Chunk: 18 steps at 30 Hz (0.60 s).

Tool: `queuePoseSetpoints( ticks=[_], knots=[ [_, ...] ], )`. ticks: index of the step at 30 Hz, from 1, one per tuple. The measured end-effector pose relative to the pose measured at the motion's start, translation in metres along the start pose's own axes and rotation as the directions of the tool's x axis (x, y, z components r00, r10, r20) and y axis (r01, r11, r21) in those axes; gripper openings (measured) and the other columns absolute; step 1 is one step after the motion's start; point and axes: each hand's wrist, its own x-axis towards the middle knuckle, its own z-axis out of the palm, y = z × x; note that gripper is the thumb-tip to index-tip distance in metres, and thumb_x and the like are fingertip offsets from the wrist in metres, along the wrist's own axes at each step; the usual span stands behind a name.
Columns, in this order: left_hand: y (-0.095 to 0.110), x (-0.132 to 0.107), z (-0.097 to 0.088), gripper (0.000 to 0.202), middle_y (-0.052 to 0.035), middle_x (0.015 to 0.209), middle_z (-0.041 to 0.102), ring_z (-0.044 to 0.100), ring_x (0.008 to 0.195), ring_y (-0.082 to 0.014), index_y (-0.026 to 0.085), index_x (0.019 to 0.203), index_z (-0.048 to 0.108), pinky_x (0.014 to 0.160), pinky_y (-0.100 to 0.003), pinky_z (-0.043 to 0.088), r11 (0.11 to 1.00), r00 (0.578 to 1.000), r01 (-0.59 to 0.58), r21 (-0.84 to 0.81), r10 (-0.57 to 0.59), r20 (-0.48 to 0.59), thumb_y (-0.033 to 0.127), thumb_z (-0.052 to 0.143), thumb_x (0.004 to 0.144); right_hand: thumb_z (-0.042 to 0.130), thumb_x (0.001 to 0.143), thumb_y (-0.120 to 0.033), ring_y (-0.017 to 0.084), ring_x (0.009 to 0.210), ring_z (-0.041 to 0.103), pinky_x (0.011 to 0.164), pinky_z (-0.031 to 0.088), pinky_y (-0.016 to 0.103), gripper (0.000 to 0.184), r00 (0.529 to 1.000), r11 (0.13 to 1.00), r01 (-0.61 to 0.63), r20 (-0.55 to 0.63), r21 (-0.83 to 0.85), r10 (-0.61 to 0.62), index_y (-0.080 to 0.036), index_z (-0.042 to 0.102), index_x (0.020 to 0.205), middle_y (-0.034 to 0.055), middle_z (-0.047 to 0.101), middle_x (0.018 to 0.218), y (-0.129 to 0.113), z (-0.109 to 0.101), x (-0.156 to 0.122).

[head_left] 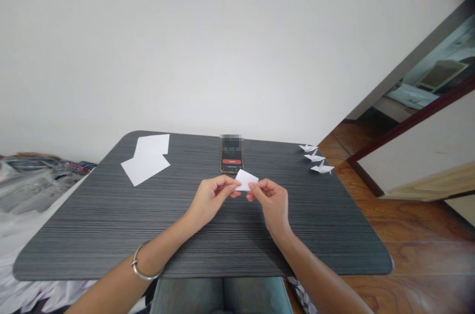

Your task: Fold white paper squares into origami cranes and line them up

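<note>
A small folded piece of white paper (pixel 246 179) is held up over the middle of the table, just in front of the phone. My left hand (pixel 214 196) pinches its lower left corner between thumb and fingers. On the other side, my right hand (pixel 271 200) grips the lower right edge, thumb on the near face. The fingertips behind the paper are partly hidden. Both hands are above the dark wood-grain table (pixel 178 249).
A phone (pixel 232 161) with a lit screen lies beyond my hands. Loose white paper sheets (pixel 146 168) overlap at the back left. Three folded paper cranes (pixel 314 157) stand in a row near the right edge. A white wall (pixel 222 47) borders the table's far side.
</note>
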Motion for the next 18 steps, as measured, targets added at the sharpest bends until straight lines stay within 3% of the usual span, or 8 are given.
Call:
queuePoseSetpoints(
  ticks=[5,18],
  knots=[
    [0.0022,-0.0010,-0.0007,0.023,-0.0065,0.079,0.069,0.065,0.072,-0.0171,0.012,0.085,0.066,0.071,-0.029,0.052,1.000,1.000,-0.009,-0.030,0.010,0.030,0.032,0.057,0.076,0.068,0.065,-0.029,0.012,0.042,0.056,0.045,0.045,0.022,0.020,1.000,1.000,0.012,-0.012,-0.018,-0.013,-0.016,0.057,0.054,-0.0010,0.060,0.046,0.0013,-0.0020,0.0004],
    [-0.0038,0.0003,0.0005,0.017,-0.0055,0.076,0.069,0.066,0.070,-0.0164,0.012,0.080,0.066,0.069,-0.028,0.052,1.000,1.000,0.020,-0.016,-0.019,0.010,0.025,0.060,0.072,0.068,0.066,-0.026,0.011,0.041,0.054,0.045,0.044,0.021,0.019,1.000,1.000,0.009,-0.004,0.011,-0.008,-0.016,0.056,0.053,-0.0024,0.059,0.045,0.0017,-0.0019,0.0003]
  ],
)
